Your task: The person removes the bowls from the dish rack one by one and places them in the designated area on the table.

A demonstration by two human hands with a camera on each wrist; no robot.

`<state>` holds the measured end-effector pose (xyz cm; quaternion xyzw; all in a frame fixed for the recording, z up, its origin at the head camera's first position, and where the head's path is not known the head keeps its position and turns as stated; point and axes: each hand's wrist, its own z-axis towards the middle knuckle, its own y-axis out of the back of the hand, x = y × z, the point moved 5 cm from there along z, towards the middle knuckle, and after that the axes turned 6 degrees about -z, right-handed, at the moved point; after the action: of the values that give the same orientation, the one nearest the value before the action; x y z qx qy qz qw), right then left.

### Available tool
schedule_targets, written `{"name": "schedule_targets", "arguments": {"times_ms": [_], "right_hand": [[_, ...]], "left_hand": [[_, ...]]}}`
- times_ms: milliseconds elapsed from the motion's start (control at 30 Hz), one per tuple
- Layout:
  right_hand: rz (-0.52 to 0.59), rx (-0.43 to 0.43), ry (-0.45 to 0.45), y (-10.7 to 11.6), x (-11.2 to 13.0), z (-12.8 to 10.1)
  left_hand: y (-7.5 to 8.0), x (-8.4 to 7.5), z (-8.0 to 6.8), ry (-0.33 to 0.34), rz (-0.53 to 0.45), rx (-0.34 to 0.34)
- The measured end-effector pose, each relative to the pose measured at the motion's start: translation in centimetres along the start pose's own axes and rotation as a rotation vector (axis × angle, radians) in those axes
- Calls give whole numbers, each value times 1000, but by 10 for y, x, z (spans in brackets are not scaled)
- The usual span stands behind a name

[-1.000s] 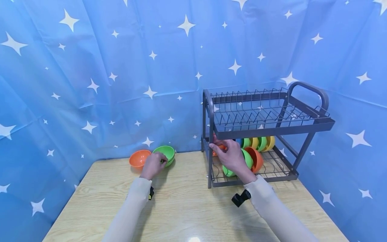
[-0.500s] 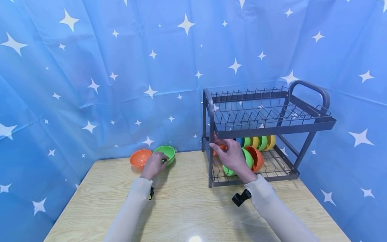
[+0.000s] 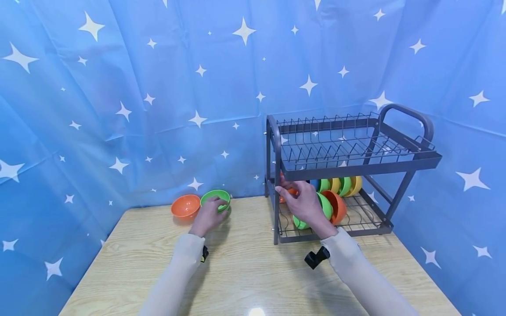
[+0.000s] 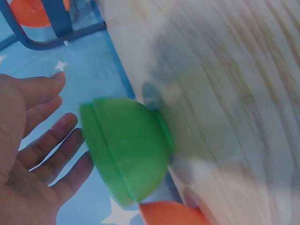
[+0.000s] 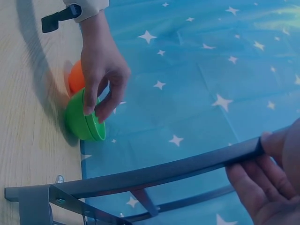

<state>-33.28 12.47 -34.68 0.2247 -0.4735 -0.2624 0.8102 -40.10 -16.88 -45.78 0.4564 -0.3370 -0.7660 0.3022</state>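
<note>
Two nested green bowls stand on the table, their double rim visible in the left wrist view. My left hand is over their near side, fingers apart and loosely bent. In the left wrist view the fingertips lie close to the green rim; contact is hard to tell. An orange bowl sits just left of them. My right hand holds the dark dish rack's left front post. The right wrist view has the thumb on one side of this bar and the fingers on the other.
On the rack's lower tier, a green bowl and an orange bowl lean at the front. Several green and yellow bowls line the back. The wire upper tier overhangs my right hand. A blue starry curtain stands behind the table.
My left hand has shifted slightly right over the green bowls, and its fingers have spread from a closer bend. My right hand stays at the rack post. The head view has shifted slightly.
</note>
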Motion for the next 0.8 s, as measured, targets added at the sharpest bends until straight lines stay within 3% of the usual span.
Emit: {"name": "schedule_targets", "arguments": {"times_ms": [267, 633, 800], "right_hand": [[6, -6, -4, -1, 0, -1], [-2, -8, -18, -3, -3, -1], [-13, -16, 3, -1, -3, -3]], "left_hand": [[0, -35, 3, -71, -36, 2], [0, -90, 9, -160, -293, 59], [5, -116, 9, -201, -405, 49]]}}
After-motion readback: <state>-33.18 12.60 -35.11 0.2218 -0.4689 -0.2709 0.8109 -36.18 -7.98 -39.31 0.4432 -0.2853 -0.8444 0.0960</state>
